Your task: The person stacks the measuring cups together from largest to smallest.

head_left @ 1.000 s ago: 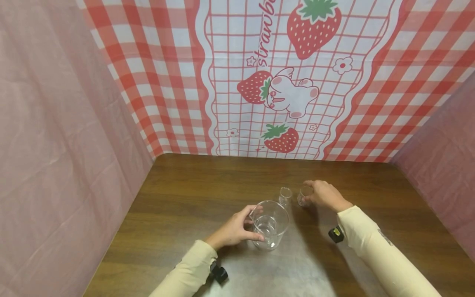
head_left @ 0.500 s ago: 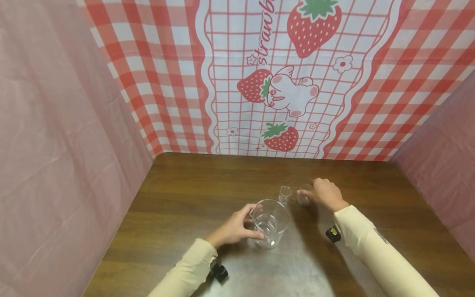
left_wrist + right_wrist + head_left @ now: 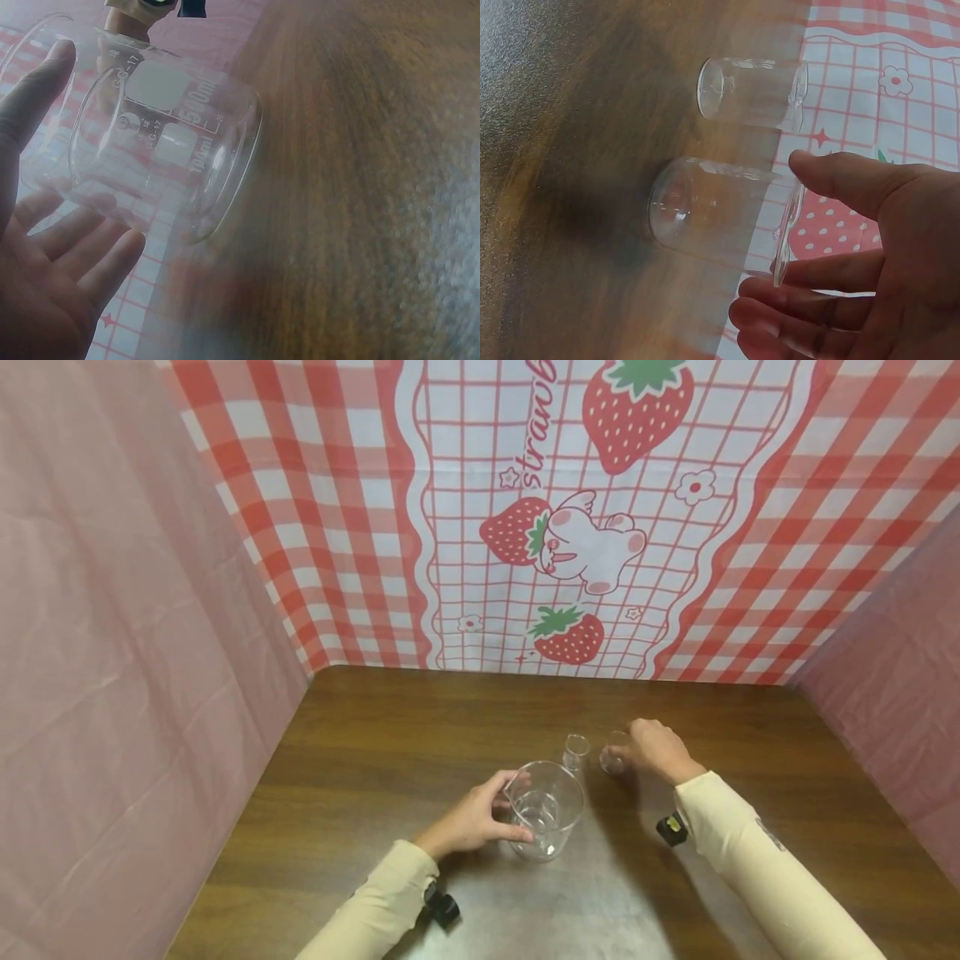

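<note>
My left hand (image 3: pixel 476 817) holds a large clear glass beaker (image 3: pixel 564 814), marked 500 ml, thumb on the near side and fingers on the far side. Nested within it is a smaller beaker (image 3: pixel 177 145) with a 100 ml mark. Farther back, my right hand (image 3: pixel 658 752) pinches a small clear beaker (image 3: pixel 712 214) across its rim, the thumb at one side and fingers at the other. That beaker stands upright on the table. Beside it, to the left, stands an even smaller beaker (image 3: pixel 754 94), untouched by either hand.
All the glassware stands on a brown wood-grain table (image 3: pixel 390 735). Behind it hangs a red and white strawberry-print cloth (image 3: pixel 480 593), with pink curtains (image 3: pixel 150 693) at both sides. A small black camera (image 3: pixel 442 907) is strapped under each wrist.
My right hand has drawn in slightly, its thumb and fingers closing in at the small beaker's rim. My left hand and the large beaker have stayed in place.
</note>
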Demonstrator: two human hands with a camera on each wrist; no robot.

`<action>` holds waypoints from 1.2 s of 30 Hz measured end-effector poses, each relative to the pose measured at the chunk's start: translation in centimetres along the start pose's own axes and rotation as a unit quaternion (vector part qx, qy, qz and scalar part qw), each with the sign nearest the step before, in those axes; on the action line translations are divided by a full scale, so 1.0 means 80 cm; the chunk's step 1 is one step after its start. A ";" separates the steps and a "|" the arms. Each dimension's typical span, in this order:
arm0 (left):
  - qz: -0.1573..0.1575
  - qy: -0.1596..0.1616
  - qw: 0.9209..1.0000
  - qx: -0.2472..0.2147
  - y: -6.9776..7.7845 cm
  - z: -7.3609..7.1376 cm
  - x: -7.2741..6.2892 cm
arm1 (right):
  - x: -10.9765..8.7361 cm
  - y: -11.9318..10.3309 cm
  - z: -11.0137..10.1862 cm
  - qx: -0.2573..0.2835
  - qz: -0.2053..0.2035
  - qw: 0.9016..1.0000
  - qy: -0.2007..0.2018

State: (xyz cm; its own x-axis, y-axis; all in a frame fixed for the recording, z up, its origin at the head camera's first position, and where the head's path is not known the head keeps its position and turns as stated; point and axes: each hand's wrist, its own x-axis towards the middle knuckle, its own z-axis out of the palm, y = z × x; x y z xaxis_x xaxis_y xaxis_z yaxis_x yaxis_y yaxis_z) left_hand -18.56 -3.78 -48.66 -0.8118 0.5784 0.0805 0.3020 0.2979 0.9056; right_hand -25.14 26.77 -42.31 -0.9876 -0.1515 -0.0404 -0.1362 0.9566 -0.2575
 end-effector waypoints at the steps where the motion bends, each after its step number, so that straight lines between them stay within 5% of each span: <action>1: 0.000 0.000 1.000 0.000 0.000 0.000 0.000 | 0.000 0.000 0.000 0.001 0.002 1.000 -0.001; 20: -0.002 -0.007 1.000 0.002 0.000 0.000 -0.001 | -0.002 -0.004 0.003 -0.009 -0.002 1.000 0.009; 29: 0.027 -0.019 0.999 0.013 0.001 -0.004 0.001 | -0.002 -0.004 0.004 -0.010 0.007 1.000 -0.001; 36: -0.002 -0.025 0.999 0.039 0.003 -0.005 0.001 | -0.002 -0.002 0.004 -0.015 -0.001 1.000 0.005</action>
State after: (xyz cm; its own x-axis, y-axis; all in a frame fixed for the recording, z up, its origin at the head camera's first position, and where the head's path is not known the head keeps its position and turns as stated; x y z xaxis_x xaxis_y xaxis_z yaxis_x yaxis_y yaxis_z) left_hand -18.77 -4.00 -48.25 -0.7878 0.6134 0.0547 0.3381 0.3567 0.8709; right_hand -24.94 26.54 -42.59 -0.9881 -0.1508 -0.0293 -0.1403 0.9636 -0.2276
